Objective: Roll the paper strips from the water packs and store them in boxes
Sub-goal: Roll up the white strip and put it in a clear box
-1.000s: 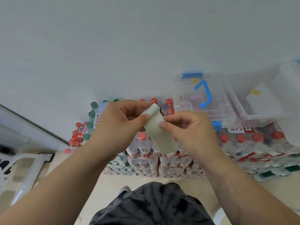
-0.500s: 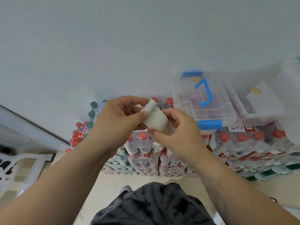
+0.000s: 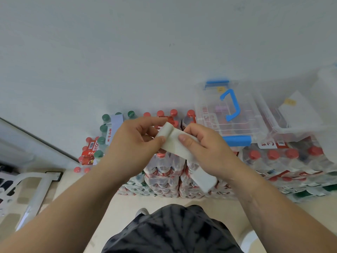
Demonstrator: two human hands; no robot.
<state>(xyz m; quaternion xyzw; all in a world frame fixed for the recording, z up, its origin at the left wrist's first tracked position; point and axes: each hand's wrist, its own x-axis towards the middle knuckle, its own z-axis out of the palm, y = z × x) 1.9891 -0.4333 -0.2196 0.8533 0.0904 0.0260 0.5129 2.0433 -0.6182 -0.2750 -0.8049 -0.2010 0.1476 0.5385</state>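
At the far left a white frame (image 3: 36, 187) is cut off by the picture's edge and blurred; what it belongs to cannot be told. The left hand (image 3: 136, 141) pinches the rolled end of a white paper strip (image 3: 173, 143) between thumb and fingers, in the air over the packs (image 3: 164, 172). The strip runs right and down from that small roll. The right hand (image 3: 207, 154) grips it, thumb pressed on top and fingers curled under, so its middle is hidden behind the palm. Its loose tail comes out below the right hand and hangs in front of the packs. Both hands cover the tops of the middle packs.

The packs are shrink-wrapped bottles stacked in layers, with green caps at the left and red caps in the middle and to the right. On the right-hand packs sits a clear box (image 3: 204, 99) with a blue handle and blue latches, lid on. Something pinkish and some red show through it, too unclear to name. Just right of it is a second box (image 3: 273, 123), also clear, with a white sheet and a yellow sticker showing. Its right part is cut off by the edge.

The packs stand on a beige floor (image 3: 127, 203) against a pale wall (image 3: 145, 52). At the bottom are dark patterned shorts (image 3: 173, 232) and the tip of a shoe (image 3: 141, 212).
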